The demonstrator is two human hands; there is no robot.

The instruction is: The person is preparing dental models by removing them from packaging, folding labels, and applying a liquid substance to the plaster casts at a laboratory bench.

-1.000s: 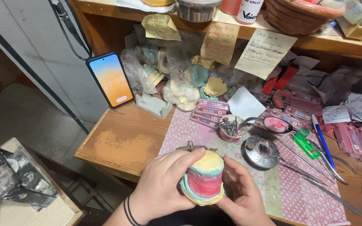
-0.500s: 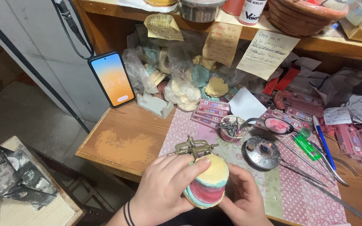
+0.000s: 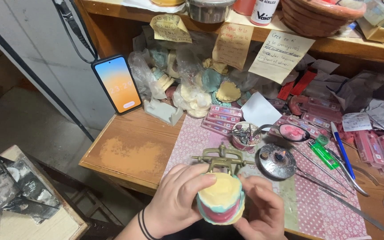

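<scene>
A dental cast (image 3: 221,200) of cream plaster with teal and pink layers sits in a brass articulator frame (image 3: 222,161). My left hand (image 3: 176,202) wraps its left side, fingers curled over the cream top. On the right side my right hand (image 3: 262,212) holds it from beside and below. Both hands keep it just above the pink dotted mat (image 3: 316,209) at the wooden bench's front edge.
A lit phone (image 3: 117,84) leans on the wall at left. Bagged plaster casts (image 3: 192,84) pile at the back. A round metal dish (image 3: 276,155), small tool cup (image 3: 244,135), pink trays (image 3: 221,118), green lighter (image 3: 323,153) and long metal instruments (image 3: 347,166) lie right.
The cast has been turned in my hands, so the brass frame now shows fully behind it and the cream face points up. My view has shifted slightly closer.
</scene>
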